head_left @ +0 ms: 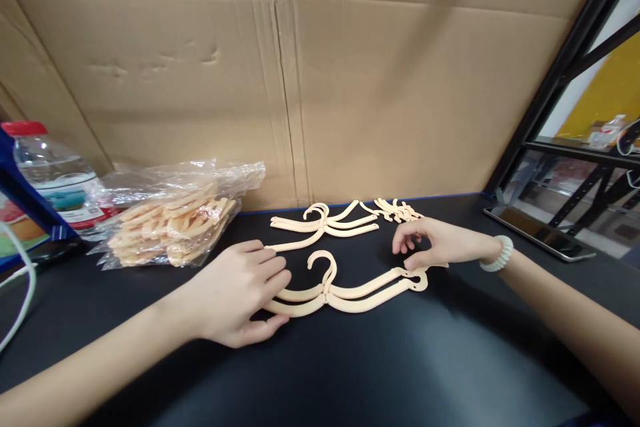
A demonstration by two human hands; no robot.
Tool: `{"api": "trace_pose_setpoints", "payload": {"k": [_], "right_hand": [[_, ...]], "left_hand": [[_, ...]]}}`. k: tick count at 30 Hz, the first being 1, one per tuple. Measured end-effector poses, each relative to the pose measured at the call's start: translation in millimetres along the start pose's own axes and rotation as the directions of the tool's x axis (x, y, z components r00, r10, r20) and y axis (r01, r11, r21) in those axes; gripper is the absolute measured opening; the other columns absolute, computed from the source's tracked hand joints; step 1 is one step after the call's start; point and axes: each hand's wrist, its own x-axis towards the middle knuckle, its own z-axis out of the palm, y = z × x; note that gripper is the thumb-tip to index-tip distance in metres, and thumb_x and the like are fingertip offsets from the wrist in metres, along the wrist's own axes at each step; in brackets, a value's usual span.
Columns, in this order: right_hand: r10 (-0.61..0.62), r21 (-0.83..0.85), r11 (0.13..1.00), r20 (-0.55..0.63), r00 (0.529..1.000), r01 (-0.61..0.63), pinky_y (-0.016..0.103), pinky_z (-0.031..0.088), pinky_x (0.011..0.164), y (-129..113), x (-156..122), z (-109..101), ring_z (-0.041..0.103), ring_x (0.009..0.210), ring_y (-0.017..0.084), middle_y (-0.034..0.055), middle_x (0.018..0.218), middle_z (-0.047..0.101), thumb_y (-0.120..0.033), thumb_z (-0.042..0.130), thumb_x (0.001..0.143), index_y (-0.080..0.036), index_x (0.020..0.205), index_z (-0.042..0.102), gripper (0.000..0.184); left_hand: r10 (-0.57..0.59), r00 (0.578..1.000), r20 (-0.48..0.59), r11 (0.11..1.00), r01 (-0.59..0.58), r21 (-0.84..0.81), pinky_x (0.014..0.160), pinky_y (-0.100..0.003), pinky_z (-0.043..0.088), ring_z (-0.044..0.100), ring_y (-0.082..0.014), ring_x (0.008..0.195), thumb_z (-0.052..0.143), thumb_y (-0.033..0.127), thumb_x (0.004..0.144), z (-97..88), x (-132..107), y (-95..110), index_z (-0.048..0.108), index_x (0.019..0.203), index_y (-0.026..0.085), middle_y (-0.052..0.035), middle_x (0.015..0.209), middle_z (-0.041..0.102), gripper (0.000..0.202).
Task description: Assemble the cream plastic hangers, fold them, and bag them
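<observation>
Left hand (240,293), open, presses one end of the stacked hangers (350,290) mid-frame; right hand (435,243) pinches the other, seemingly aligning them.

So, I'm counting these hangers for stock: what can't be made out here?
Head view only.
Hidden: left tips of the front hangers, under the left hand.
Blurred: how many hangers the plastic bag holds, behind crinkled film.
Too small: the small pieces behind the right hand.
Hidden: whether the right hand grips, under its curled fingers.
Cut off: the water bottle, by the blue bar and left edge.
</observation>
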Motion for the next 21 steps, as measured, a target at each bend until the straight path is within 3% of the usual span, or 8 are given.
{"api": "trace_pose_setpoints", "payload": {"k": [4, 7, 12, 21], "right_hand": [[-0.062, -0.022, 0.998, 0.048, 0.997, 0.063, 0.031, 0.045, 0.073, -9.6, 1.8, 9.4, 0.053, 0.084, 0.019, 0.0053, 0.095, 0.061, -0.042, 0.076, 0.069, -0.017, 0.099, 0.066, 0.041], [-0.073, -0.033, 0.997, 0.073, 0.995, 0.075, 0.029, 0.045, 0.069, -12.9, 2.6, 13.7, 0.052, 0.08, 0.018, 0.0043, 0.089, 0.061, -0.038, 0.075, 0.07, -0.017, 0.096, 0.067, 0.034], [-0.051, -0.004, 0.999, 0.033, 0.998, 0.051, 0.028, 0.045, 0.066, -11.0, 4.4, 17.5, 0.054, 0.075, 0.017, 0.0037, 0.083, 0.063, -0.03, 0.067, 0.076, -0.018, 0.09, 0.068, 0.019], [-0.116, -0.012, 0.993, -0.08, 0.99, 0.116, 0.029, 0.046, 0.069, -9.8, 9.9, 21.9, 0.055, 0.076, 0.017, 0.0051, 0.088, 0.065, -0.038, 0.061, 0.083, -0.018, 0.094, 0.065, 0.024]], "left_hand": [[0.006, 0.999, 0.044, 0.997, -0.003, -0.078, 0.061, -0.035, 0.037, 0.052, -0.0199, 0.067, 0.05, 0.028, 0.086, -2.0, 4.8, 12.5, 0.05, 0.074, 0.02, -0.0017, 0.073, 0.056, 0.015], [0.012, 0.997, 0.073, 0.994, -0.004, -0.109, 0.061, -0.035, 0.037, 0.051, -0.0191, 0.066, 0.047, 0.02, 0.086, -0.5, 5.5, 15.0, 0.048, 0.074, 0.02, -0.0012, 0.073, 0.055, 0.012], [0.031, 0.995, 0.099, 0.994, -0.02, -0.112, 0.062, -0.035, 0.037, 0.051, -0.0199, 0.066, 0.041, 0.021, 0.091, 5.0, 4.4, 8.3, 0.048, 0.076, 0.021, -0.0028, 0.075, 0.056, 0.017], [-0.104, 0.995, 0.014, 0.992, 0.104, -0.075, 0.063, -0.034, 0.038, 0.051, -0.0198, 0.066, 0.039, 0.027, 0.096, 25.1, -2.3, -10.4, 0.051, 0.079, 0.02, -0.0039, 0.076, 0.056, 0.022]]}}
